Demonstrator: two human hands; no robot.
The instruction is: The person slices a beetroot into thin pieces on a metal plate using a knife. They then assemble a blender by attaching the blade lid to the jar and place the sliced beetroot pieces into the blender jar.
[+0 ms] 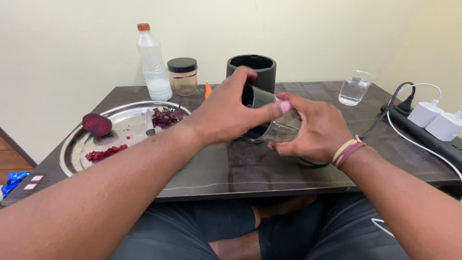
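Left hand: the left hand (pixel 224 113) reached across the table, fingers curled over the dark top end of the jar (pixel 272 120), thumb stretched along its clear wall.
Right hand: the right hand (pixel 315 130) cupped the jar from the right and below, fingers wrapped around the clear part; bands sat on the wrist.
Jar: a clear blender jar with a dark rim, tilted on its side, mouth toward the left hand, held just above the table (pixel 231 168) near its middle. What was inside could not be told.
Base: a black cylinder (pixel 257 70) stood upright just behind the jar, partly hidden by the left hand's fingers.
Tray: a round steel tray (pixel 77 147) lay at the table's left, well apart from the hands.
On the tray: a peeled beetroot (pixel 96 124) at the left edge, red peelings (pixel 103 154) in front, a heap of dark scraps (pixel 166 117) at the back, a knife (pixel 149 123) between them.
Back of table: a plastic bottle (pixel 153 65) with an orange cap, and beside it a small pot (pixel 183 76) with a black lid.
Right side: a glass (pixel 353 89) of water, then a power strip (pixel 423 132) with white plugs at the edge.
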